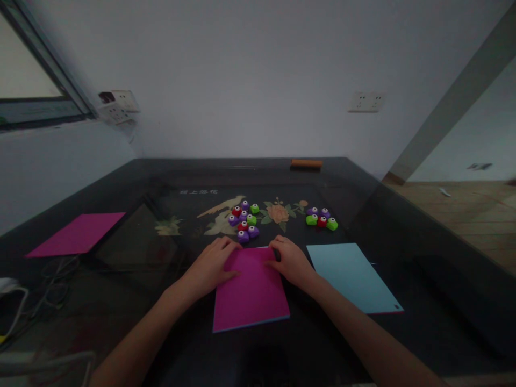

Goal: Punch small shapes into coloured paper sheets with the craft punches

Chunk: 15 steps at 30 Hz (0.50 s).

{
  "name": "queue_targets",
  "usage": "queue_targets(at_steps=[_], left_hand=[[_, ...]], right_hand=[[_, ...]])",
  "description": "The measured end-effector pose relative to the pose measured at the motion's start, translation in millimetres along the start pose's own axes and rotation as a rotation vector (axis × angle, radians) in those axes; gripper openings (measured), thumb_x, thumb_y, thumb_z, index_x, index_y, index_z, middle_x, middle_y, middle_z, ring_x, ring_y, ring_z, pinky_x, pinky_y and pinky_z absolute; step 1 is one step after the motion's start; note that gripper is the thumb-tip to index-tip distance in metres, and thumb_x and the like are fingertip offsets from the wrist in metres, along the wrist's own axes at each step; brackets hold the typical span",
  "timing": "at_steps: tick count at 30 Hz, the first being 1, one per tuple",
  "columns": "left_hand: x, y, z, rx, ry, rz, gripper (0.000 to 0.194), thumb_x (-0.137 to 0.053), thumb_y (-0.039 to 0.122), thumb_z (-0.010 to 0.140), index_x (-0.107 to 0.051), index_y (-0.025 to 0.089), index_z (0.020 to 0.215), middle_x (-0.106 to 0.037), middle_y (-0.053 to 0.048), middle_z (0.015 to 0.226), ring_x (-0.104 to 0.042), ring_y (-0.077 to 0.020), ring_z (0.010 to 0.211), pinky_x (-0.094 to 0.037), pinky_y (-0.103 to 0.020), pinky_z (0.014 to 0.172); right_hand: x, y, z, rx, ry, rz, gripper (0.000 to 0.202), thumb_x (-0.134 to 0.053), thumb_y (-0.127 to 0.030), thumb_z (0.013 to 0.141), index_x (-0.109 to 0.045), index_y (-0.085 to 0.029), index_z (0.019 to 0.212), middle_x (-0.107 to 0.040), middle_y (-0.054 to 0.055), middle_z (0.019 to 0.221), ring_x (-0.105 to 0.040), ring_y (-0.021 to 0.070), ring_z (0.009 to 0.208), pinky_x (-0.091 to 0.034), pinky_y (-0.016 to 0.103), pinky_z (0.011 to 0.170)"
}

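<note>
A magenta board (253, 287) with a light blue edge is in front of me, in the middle of the table. My left hand (221, 260) grips its far left corner, thumb on top and fingers bent over the edge. At the far right corner my right hand (291, 260) has hold of the same board, its thumb also on the magenta face. Just beyond my left hand is a cluster of small toy pieces (243, 216) in purple, red and green, each with a white eye. A smaller group of the same pieces (321, 221) sits farther right.
To the right lies a light blue board (355, 277), partly behind my right forearm. Another magenta board (78, 234) is at the far left, near some white cables (24, 301). An orange-brown bar (306, 163) lies at the back edge of the dark, flower-patterned table (226, 180).
</note>
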<state>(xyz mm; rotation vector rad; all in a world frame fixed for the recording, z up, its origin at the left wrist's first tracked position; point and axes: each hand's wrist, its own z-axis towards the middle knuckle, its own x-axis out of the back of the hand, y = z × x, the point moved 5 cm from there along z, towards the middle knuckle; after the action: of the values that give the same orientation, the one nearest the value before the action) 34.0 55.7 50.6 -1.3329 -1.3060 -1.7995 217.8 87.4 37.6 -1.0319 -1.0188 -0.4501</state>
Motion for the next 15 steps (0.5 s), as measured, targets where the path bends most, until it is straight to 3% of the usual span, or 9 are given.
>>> queue_targets(at_steps=[5,9,15], left_hand=[[3.9,6.6,-1.8,-0.029,0.053,-0.021,0.043,-0.066,0.02,0.071,-0.053,0.021,0.112,-0.05,-0.007,0.117,-0.047,-0.0257,0.11,-0.04,-0.038,0.094],[3.0,1.7,0.1,-0.008,0.051,-0.038,0.047,-0.064,0.024,0.075,-0.05,0.021,0.12,-0.051,-0.008,0.123,-0.047,-0.0263,0.115,-0.038,-0.04,0.098],[8.9,-10.2,2.3,0.067,0.011,-0.148,0.028,-0.055,0.025,0.081,-0.058,0.021,0.109,-0.064,-0.007,0.111,-0.057,-0.0249,0.103,-0.042,-0.038,0.091]], right_hand=[[-2.4,2.5,0.6,-0.017,-0.014,-0.002,0.023,-0.072,-0.021,0.071,-0.051,-0.018,0.062,-0.049,-0.001,0.071,-0.047,0.0145,0.068,-0.03,0.026,0.061],[-1.8,2.5,1.1,-0.016,-0.005,0.028,0.022,-0.07,-0.018,0.072,-0.05,-0.017,0.061,-0.048,-0.001,0.07,-0.045,0.014,0.068,-0.029,0.025,0.06],[3.5,3.3,1.1,-0.047,-0.009,0.131,0.02,-0.066,-0.023,0.076,-0.053,-0.016,0.062,-0.051,-0.003,0.061,-0.045,0.0116,0.059,-0.029,0.023,0.054]])
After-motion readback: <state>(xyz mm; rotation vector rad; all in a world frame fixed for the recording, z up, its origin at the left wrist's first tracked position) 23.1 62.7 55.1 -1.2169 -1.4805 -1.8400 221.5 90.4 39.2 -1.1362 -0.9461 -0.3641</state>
